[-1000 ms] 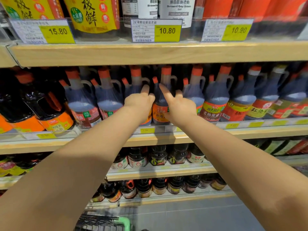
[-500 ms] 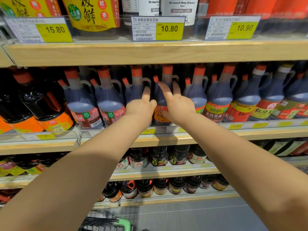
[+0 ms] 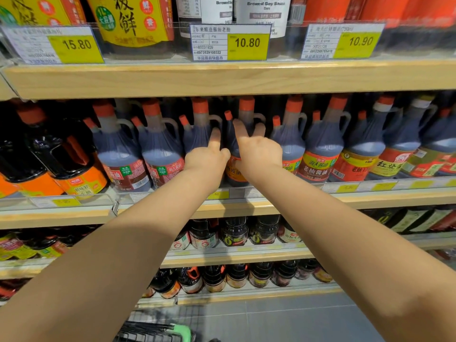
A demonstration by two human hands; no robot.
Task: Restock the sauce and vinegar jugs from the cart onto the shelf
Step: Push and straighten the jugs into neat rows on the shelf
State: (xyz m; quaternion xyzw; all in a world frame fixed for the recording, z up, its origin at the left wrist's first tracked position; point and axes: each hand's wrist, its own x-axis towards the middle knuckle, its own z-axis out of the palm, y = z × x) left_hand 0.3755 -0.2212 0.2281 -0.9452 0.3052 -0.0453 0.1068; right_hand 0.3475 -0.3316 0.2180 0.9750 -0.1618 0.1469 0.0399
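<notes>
A dark sauce jug [image 3: 232, 172] with a red cap and an orange label stands in the front row of the middle shelf [image 3: 370, 199], between other jugs. My left hand [image 3: 209, 159] is at its left side, index finger straight up against the dark jug bodies, thumb touching the orange-labelled jug. My right hand [image 3: 259, 154] lies on that jug's right shoulder with straight fingers pointing up toward its neck. Neither hand wraps around the jug. Both forearms stretch in from the bottom corners.
Rows of similar red-capped jugs [image 3: 323, 146] fill the shelf left and right. Black jugs with orange labels [image 3: 61, 166] stand at far left. Price tags [image 3: 230, 43] front the upper shelf. Smaller bottles [image 3: 234, 233] fill the lower shelves. The cart's green handle [image 3: 183, 332] shows at the bottom.
Both hands have slid a little higher and deeper on the orange-labelled jug, fingers now nearer its neck. The jug stays on the shelf.
</notes>
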